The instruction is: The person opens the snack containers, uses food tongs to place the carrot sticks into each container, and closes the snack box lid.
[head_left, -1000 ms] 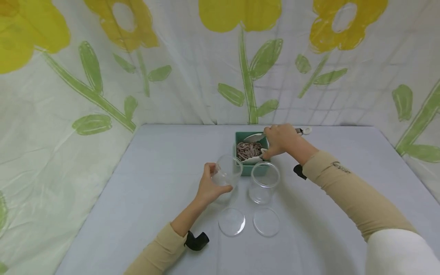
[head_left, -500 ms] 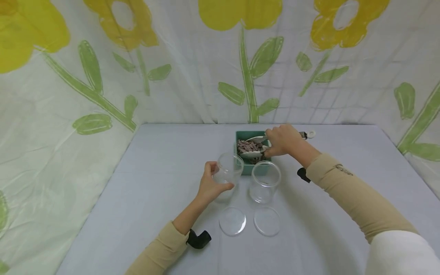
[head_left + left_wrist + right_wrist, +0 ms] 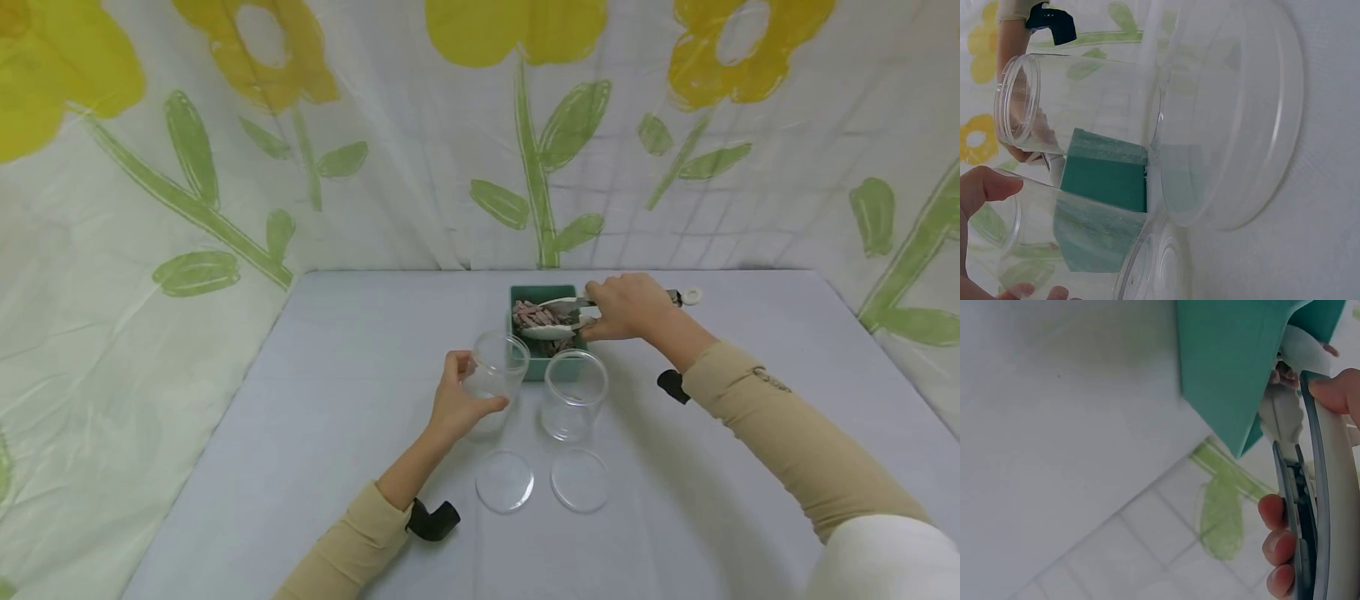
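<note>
"What takes up the most room?"

"A white backdrop (image 3: 390, 192) painted with yellow flowers and green leaves. In front of it spreads a pale worktop (image 3: 315, 400)."

"And over that?"

"Beige sleeves (image 3: 795, 442) reach in from the near side, one on each arm. Next comes a green box (image 3: 1229, 362), standing toward the far side of the worktop."

"Where are the hands?"

"The right hand (image 3: 622, 307) is at the box's right side, holding the tongs (image 3: 1335, 487): thumb on one arm, fingers curled round the other. The white heads reach down into the box, set apart from each other."

"And the left hand (image 3: 457, 408)?"

"It grips the left jar (image 3: 502, 375), a clear one, with thumb and fingers spread round opposite sides of the wall. That jar leans to the right; I cannot tell whether its base touches the worktop. The right jar (image 3: 573, 408) stands upright, just in front of the box."

"Anything smaller?"

"Two clear lids (image 3: 505, 482), lying flat side by side, slightly apart, nearer than the jars. Then a black fitting (image 3: 433, 521) at each wrist."

"Smallest of all?"

"Brownish strips (image 3: 532, 313) heaped inside the box, some between the tong heads. Whether any are clasped, I cannot tell."
</note>
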The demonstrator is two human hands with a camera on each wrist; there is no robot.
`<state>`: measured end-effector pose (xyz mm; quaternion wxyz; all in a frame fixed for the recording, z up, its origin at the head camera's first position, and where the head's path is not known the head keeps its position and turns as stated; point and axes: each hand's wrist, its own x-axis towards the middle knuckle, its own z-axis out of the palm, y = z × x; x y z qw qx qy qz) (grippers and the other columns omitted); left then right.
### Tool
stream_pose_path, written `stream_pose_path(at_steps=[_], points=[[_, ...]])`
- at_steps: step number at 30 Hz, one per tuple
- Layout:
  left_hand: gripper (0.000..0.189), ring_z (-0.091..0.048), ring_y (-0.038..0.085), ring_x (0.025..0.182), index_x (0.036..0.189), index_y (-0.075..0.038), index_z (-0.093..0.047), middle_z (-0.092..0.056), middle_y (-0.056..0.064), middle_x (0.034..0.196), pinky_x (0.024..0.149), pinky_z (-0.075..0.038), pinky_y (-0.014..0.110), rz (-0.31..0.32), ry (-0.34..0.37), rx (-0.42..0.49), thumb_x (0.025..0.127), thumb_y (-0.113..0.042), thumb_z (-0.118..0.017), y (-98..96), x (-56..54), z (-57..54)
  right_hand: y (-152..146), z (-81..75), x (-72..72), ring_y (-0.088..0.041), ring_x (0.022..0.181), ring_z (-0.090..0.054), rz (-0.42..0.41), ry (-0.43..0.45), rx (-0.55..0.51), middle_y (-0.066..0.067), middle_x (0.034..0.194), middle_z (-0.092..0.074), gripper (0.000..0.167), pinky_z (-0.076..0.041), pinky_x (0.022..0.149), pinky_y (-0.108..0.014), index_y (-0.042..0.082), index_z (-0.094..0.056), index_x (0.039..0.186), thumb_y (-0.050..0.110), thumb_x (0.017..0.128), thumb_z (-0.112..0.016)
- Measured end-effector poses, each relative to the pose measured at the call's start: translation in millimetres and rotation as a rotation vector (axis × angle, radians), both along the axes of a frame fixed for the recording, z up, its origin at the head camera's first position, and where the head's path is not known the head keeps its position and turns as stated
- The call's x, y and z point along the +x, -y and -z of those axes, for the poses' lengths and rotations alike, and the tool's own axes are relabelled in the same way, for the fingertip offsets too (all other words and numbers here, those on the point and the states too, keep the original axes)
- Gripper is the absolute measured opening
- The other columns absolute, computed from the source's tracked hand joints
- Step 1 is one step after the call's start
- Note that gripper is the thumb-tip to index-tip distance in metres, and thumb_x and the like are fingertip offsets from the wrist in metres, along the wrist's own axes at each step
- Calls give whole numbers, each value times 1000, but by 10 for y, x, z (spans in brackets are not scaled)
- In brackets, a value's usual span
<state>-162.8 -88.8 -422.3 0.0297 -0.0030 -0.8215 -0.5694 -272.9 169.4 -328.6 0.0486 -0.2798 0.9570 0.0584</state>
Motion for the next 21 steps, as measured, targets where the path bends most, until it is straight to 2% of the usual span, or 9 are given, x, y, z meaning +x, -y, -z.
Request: stream_pose_path(at_steps=[8,12,15,21], points=[[70,-48,41,122,122,1,-42,-51,25,128,103,-38,55,-1,-42,-22,66,0,-84,13,-36,-69,-175,-71,72,-21,58,-55,35,-13,-60,-6,70,-59,55,-48,53,-38,0,-59,107,48,82,-66],[69,-47,40,124,122,1,-42,-50,23,129,103,-38,55,-9,-48,-20,67,-1,-83,38,-85,-98,-245,-102,101,-24,64,-60,52,-40,-65,-11,81,-65,64,-50,55,-39,-3,-58,117,50,83,-65],[69,-46,39,125,122,1,-43,-51,22,129,104,-37,54,-24,-58,-21,66,-1,-84,69,-137,-102,-285,-109,118,-24,66,-61,60,-59,-70,-12,84,-66,65,-50,55,-39,-3,-58,119,50,83,-66],[69,-47,38,124,124,2,-46,-53,23,128,102,-39,52,-34,-77,-86,67,-2,-84,140,-241,-168,-363,-119,152,-18,56,-51,28,-78,-136,-3,67,-56,53,-43,48,-34,2,-59,104,49,81,-67]])
